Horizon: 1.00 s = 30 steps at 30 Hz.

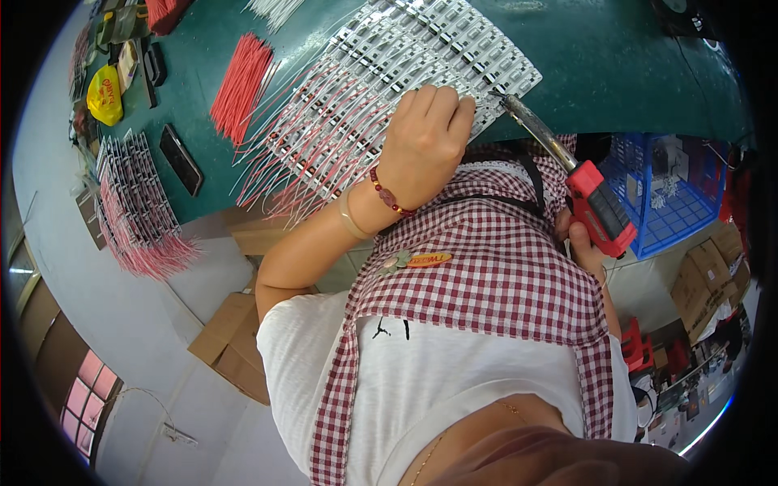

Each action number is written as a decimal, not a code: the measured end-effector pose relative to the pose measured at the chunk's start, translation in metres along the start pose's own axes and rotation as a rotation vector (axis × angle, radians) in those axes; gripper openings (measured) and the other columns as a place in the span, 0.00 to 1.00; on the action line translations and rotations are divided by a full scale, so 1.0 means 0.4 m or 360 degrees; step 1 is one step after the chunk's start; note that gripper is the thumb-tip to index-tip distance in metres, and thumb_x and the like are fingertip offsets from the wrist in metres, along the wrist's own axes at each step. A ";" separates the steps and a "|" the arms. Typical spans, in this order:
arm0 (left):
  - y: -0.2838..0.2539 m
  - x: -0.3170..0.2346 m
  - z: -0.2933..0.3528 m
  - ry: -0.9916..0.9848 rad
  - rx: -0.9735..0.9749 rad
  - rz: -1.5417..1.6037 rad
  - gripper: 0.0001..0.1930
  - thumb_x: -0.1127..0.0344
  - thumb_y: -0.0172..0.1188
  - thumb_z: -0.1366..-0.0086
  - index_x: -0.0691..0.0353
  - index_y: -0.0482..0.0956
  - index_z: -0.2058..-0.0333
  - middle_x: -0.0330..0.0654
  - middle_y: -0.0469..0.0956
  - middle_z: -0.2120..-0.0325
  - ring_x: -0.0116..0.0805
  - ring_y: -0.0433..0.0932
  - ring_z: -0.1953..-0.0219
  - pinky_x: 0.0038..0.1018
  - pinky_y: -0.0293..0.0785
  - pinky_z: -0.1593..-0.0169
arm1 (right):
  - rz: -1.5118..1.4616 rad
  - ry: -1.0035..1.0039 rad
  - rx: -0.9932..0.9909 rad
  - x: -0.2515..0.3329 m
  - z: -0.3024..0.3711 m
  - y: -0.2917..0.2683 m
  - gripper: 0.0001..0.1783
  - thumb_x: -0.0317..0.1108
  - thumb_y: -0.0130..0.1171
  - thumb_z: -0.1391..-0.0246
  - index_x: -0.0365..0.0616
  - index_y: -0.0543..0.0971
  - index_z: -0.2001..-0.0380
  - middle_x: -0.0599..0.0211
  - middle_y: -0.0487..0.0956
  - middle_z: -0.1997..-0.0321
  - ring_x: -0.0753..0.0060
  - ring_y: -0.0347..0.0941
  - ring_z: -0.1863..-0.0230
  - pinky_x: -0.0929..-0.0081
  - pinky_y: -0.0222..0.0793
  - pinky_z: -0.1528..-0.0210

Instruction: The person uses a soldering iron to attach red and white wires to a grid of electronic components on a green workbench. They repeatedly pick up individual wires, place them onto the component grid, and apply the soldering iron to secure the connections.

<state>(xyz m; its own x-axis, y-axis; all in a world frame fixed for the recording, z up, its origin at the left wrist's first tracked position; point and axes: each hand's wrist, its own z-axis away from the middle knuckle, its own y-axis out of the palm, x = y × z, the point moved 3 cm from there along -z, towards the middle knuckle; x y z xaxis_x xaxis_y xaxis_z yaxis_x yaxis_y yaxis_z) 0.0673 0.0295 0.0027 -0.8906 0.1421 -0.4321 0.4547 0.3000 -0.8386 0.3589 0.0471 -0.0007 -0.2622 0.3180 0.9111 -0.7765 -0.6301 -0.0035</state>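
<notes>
A panel of small silvery-white parts in rows (454, 40) lies on the green table, with many red and white wires (300, 154) running off its left side. Over the panel's near edge is my left hand (425, 142), its fingers curled and closed; whatever is between the fingertips is hidden. My right hand (585, 245), partly covered, grips the red and black handle of a soldering iron (604, 212). The iron's metal barrel slants up to the left, and its tip is at the panel's right edge, just right of my left fingers.
On the green table (640, 81) lie a bundle of red wires (241, 87), white wires (275, 10), a dark phone (181, 159) and a yellow bag (104, 95). Wired panels (138, 190) are at the left edge. A blue basket (660, 202) stands at right; cardboard boxes (235, 340) are below.
</notes>
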 end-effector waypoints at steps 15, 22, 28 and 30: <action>0.005 0.004 -0.003 -0.0008 0.0014 -0.0015 0.12 0.77 0.58 0.52 0.63 0.77 0.66 0.40 0.65 0.78 0.37 0.69 0.73 0.31 0.65 0.67 | 0.0150 0.0005 -0.0174 -0.009 0.001 0.002 0.11 0.33 0.60 0.45 0.38 0.79 0.61 0.63 0.81 0.66 0.71 0.78 0.63 0.74 0.71 0.59; 0.006 0.004 -0.005 -0.0009 -0.0006 -0.0028 0.11 0.77 0.58 0.52 0.64 0.78 0.67 0.40 0.65 0.78 0.37 0.68 0.73 0.30 0.65 0.68 | 0.0717 -0.0237 -0.0026 -0.010 -0.013 -0.004 0.14 0.36 0.59 0.44 0.36 0.77 0.60 0.68 0.79 0.67 0.75 0.75 0.66 0.76 0.69 0.62; 0.007 0.007 -0.004 -0.0014 -0.0008 -0.0028 0.11 0.77 0.58 0.52 0.64 0.77 0.67 0.40 0.65 0.78 0.36 0.68 0.73 0.30 0.65 0.68 | 0.0089 -0.0006 -0.0114 0.012 -0.007 0.006 0.14 0.36 0.59 0.44 0.35 0.76 0.61 0.69 0.77 0.70 0.77 0.72 0.69 0.79 0.67 0.64; 0.005 0.008 -0.006 -0.0019 -0.0003 -0.0037 0.11 0.76 0.58 0.52 0.64 0.77 0.67 0.40 0.65 0.78 0.36 0.68 0.73 0.30 0.65 0.68 | 0.0046 -0.0008 -0.0086 0.012 -0.012 0.002 0.13 0.35 0.58 0.44 0.35 0.76 0.62 0.69 0.76 0.71 0.78 0.71 0.70 0.79 0.67 0.65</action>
<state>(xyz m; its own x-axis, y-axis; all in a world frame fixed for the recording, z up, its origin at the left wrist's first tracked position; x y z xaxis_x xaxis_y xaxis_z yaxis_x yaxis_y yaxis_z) 0.0654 0.0327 0.0003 -0.9006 0.1239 -0.4166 0.4341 0.3050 -0.8476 0.3542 0.0514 0.0016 -0.2821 0.2963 0.9125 -0.7983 -0.6000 -0.0520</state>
